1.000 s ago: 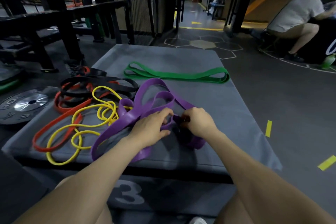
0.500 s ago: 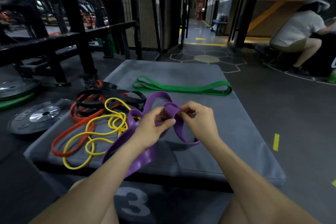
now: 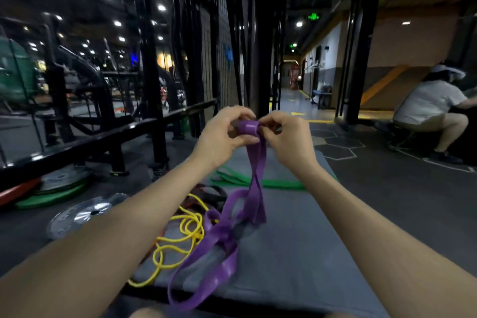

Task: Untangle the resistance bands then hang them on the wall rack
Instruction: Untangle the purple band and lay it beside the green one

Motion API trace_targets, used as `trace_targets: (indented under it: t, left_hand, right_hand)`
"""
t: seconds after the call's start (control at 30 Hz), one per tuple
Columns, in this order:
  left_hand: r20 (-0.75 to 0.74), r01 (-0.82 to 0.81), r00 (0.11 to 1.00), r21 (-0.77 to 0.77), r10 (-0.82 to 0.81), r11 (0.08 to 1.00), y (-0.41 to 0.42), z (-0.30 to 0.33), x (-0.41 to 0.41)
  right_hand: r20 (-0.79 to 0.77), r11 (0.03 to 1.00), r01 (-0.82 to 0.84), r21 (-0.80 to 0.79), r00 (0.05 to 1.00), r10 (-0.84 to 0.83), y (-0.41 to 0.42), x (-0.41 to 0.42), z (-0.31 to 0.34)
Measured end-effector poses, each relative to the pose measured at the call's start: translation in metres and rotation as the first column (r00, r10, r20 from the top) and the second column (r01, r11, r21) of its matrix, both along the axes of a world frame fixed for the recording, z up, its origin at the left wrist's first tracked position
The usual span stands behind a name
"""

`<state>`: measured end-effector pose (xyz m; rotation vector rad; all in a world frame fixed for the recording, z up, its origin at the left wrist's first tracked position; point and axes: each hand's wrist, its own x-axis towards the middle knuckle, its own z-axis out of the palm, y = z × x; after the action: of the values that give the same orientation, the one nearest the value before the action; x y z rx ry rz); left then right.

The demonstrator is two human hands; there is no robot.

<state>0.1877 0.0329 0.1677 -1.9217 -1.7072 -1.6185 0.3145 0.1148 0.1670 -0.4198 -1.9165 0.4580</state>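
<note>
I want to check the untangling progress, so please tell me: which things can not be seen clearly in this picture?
Head view only:
- Wide purple rubber band: its top fold is covered by the left hand and right hand; its lowest loop runs off the bottom edge.
- Thin yellow rubber band, red and black bands: partly hidden behind the left forearm.
- Flat green rubber band: crossed by the purple band and the right forearm.
- Wall rack: not identifiable in the dark, blurred background.

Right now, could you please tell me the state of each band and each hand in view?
Purple band: lifted at one end, twisted, lower loops on the mat.
Left hand: pinches the purple band.
Right hand: pinches the purple band.
Green band: flat on the mat, apart.
Yellow band: lying coiled on the mat.
</note>
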Motion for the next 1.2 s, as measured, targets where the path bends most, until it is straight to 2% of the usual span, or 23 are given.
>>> trace_targets:
  t: [0.1, 0.2, 0.27, 0.37, 0.47, 0.53, 0.63, 0.67, 0.7, 0.77, 0.8, 0.83, 0.9, 1.0, 1.1, 1.13, 1.2]
  left_hand:
    - [-0.091, -0.060, 0.994, 0.020, 0.062, 0.998, -0.006, 0.030, -0.001]
    - [-0.164, -0.082, 0.983, 0.009, 0.082, 0.997, -0.011, 0.050, 0.000]
    - [-0.150, -0.057, 0.987, 0.020, 0.060, 0.998, -0.013, 0.063, 0.003]
    - [-0.075, -0.047, 0.996, 0.077, 0.052, 0.996, -0.019, 0.083, 0.009]
    - [-0.012, -0.037, 0.999, 0.121, 0.039, 0.992, -0.025, 0.107, 0.012]
    - [-0.019, -0.042, 0.999, 0.144, 0.045, 0.989, -0.028, 0.123, 0.014]
    - [-0.033, -0.055, 0.998, 0.152, 0.060, 0.987, -0.030, 0.145, 0.018]
    - [-0.042, -0.057, 0.997, 0.154, 0.064, 0.986, -0.032, 0.151, 0.021]
    - [-0.047, -0.057, 0.997, 0.161, 0.066, 0.985, -0.033, 0.156, 0.025]
    - [-0.044, -0.047, 0.997, 0.191, 0.057, 0.980, -0.034, 0.168, 0.032]
    - [-0.033, -0.042, 0.998, 0.203, 0.050, 0.978, -0.034, 0.173, 0.035]
    - [-0.016, -0.037, 0.999, 0.212, 0.042, 0.977, -0.033, 0.177, 0.039]
    - [0.022, -0.030, 0.999, 0.235, 0.025, 0.972, -0.031, 0.184, 0.045]
    - [0.072, -0.037, 0.997, 0.264, 0.018, 0.964, -0.029, 0.189, 0.050]
    - [0.076, -0.082, 0.995, 0.255, 0.064, 0.963, -0.029, 0.186, 0.049]
    - [0.088, -0.093, 0.994, 0.253, 0.072, 0.963, -0.029, 0.184, 0.047]
    - [0.127, -0.111, 0.989, 0.259, 0.080, 0.959, -0.032, 0.182, 0.044]
  right_hand:
    - [0.029, 0.999, -0.046, -0.005, 0.999, 0.046, -0.005, 0.008, 0.025]
    - [0.041, 0.985, -0.169, -0.046, 0.984, 0.171, -0.008, 0.014, 0.035]
    - [-0.002, 0.942, -0.315, -0.115, 0.949, 0.316, -0.008, 0.017, 0.039]
    - [-0.062, 0.813, -0.490, -0.314, 0.865, 0.497, -0.010, 0.018, 0.042]
    - [-0.024, 0.760, -0.494, -0.423, 0.844, 0.535, -0.010, 0.016, 0.043]
    - [0.001, 0.737, -0.510, -0.444, 0.822, 0.570, -0.010, 0.015, 0.046]
    - [-0.044, 0.707, -0.555, -0.438, 0.799, 0.600, -0.013, 0.018, 0.057]
    - [-0.060, 0.733, -0.550, -0.401, 0.814, 0.578, -0.014, 0.019, 0.063]
    - [-0.043, 0.802, -0.494, -0.335, 0.859, 0.511, -0.013, 0.021, 0.069]
    - [-0.002, 0.955, -0.254, -0.154, 0.967, 0.256, -0.009, 0.025, 0.083]
    - [-0.013, 0.994, -0.097, -0.060, 0.995, 0.096, -0.008, 0.028, 0.090]
    - [-0.043, 1.000, 0.024, 0.007, 0.999, -0.023, -0.008, 0.030, 0.096]
    - [-0.057, 0.996, 0.076, 0.052, 0.996, -0.073, -0.007, 0.032, 0.102]
    - [-0.074, 0.985, -0.170, -0.026, 0.983, 0.168, -0.017, 0.029, 0.094]
    - [-0.233, 0.849, -0.481, -0.219, 0.871, 0.433, -0.033, 0.031, 0.085]
    - [-0.246, 0.811, -0.533, -0.239, 0.842, 0.480, -0.035, 0.029, 0.081]
    - [-0.155, 0.823, -0.525, -0.217, 0.851, 0.502, -0.033, 0.025, 0.073]
